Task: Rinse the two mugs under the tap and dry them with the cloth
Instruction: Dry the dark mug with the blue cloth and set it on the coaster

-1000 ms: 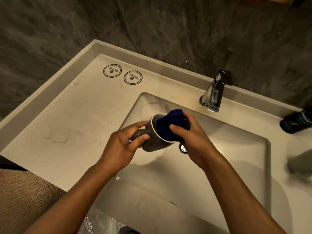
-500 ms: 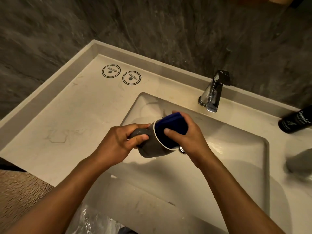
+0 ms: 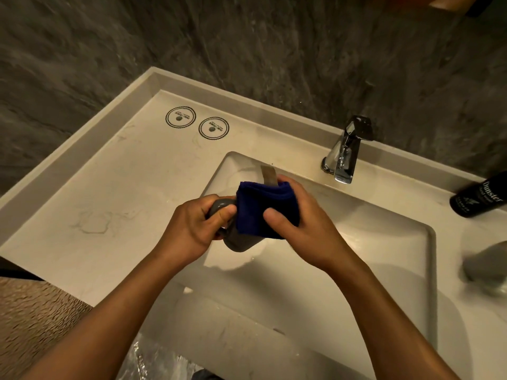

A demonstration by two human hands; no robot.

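**Mug wiped with blue cloth over the basin**

Mug in grey hangs over the left part of the sink, held in the air and tipped on its side, with only its lower body and handle showing. The left hand grips it by the handle, fingers curled round the loop and the thumb laid across the top. The right hand holds a dark blue cloth wrapped over the mug's open end and upper side; its thumb presses on the near face of the cloth and the other fingers curl round the far side, clamped on cloth and mug together. The rim of the mug is hidden under the fabric.

The tap stands at the back edge of the table, behind the sink, and no stream shows beneath its spout. At the right edge of the table a second grey shape stands, blurred at the frame's border, probably the other mug. Behind it, toward the back right corner, a black bottle with white lettering lies tilted. Two round printed coasters sit side by side near the back left corner, well apart from the sink. A dark stone wall rises behind the table.
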